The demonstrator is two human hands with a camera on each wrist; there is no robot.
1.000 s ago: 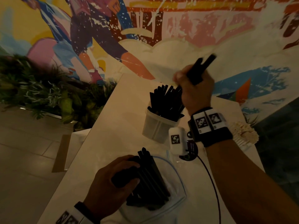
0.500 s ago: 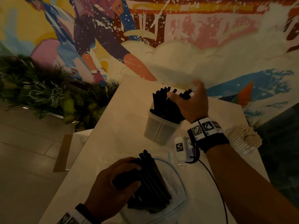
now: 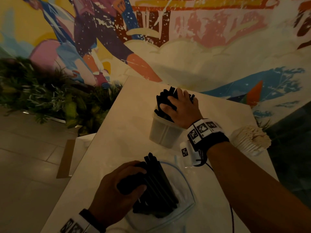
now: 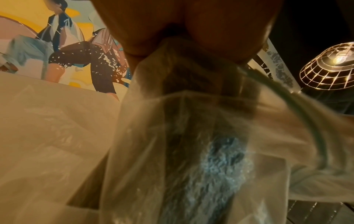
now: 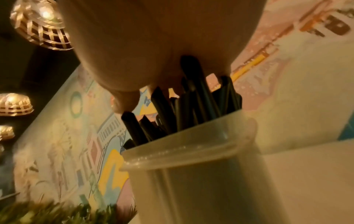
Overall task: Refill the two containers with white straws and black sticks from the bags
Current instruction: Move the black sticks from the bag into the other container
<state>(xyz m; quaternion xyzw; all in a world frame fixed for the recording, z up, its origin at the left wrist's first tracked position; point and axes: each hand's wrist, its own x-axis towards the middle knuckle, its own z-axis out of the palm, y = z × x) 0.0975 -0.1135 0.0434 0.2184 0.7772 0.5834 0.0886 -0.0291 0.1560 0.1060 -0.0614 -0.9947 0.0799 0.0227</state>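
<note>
A translucent container (image 3: 164,133) in the middle of the white table (image 3: 117,140) holds a bunch of upright black sticks (image 3: 164,98). My right hand (image 3: 180,106) lies on their tops with its fingers spread, pressing down; the right wrist view shows my palm (image 5: 153,37) on the stick ends (image 5: 191,106) above the container rim (image 5: 191,151). Near the front edge my left hand (image 3: 127,182) grips a bundle of black sticks (image 3: 159,187) through a clear zip bag (image 3: 186,195). The left wrist view is filled by the bag's plastic (image 4: 191,136).
A second container packed with white straws (image 3: 250,140) stands at the right edge of the table, behind my right wrist. Plants (image 3: 50,98) line the floor on the left, and a painted wall rises right behind the table. A cable (image 3: 232,216) hangs from my right wrist.
My right hand came down from above the container, let go of the black sticks it held into the container, and now lies flat on their tops. The left hand has stayed on the bag.
</note>
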